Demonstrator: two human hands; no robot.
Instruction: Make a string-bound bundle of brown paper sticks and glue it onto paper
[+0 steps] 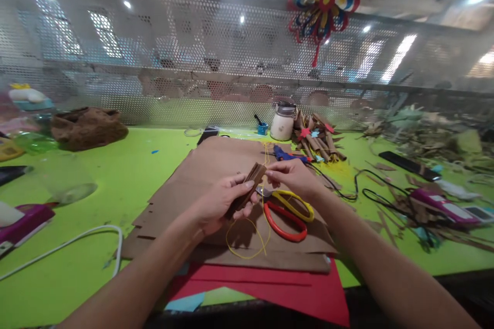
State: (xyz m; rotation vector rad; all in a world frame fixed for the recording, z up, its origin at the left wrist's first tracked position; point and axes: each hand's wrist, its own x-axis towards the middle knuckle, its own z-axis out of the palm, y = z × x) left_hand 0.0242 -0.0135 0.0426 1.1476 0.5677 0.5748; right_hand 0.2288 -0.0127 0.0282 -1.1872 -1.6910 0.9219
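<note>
My left hand [231, 198] is wrapped round a bundle of folded brown paper [249, 185], which it holds tilted up to the right. At the bundle's upper end, my right hand [291, 175] has thumb and forefinger pinched together; what lies between them is too small to make out. Thin yellow thread [247, 257] passes close to the right fingertips and loops below on the paper. Scissors [287, 223] with one red and one yellow handle lie under the hands, their blades partly hidden. Beneath everything is a stack of brown paper sheets [181, 205].
Red paper [309, 300] sticks out below the stack. Behind it lie a blue glue gun [283, 153] with a black cord [357, 180], a lidded jar [283, 123] and rolled paper pieces [328, 144] with stars. Scraps cover the right side; a clear cup [69, 180] stands left.
</note>
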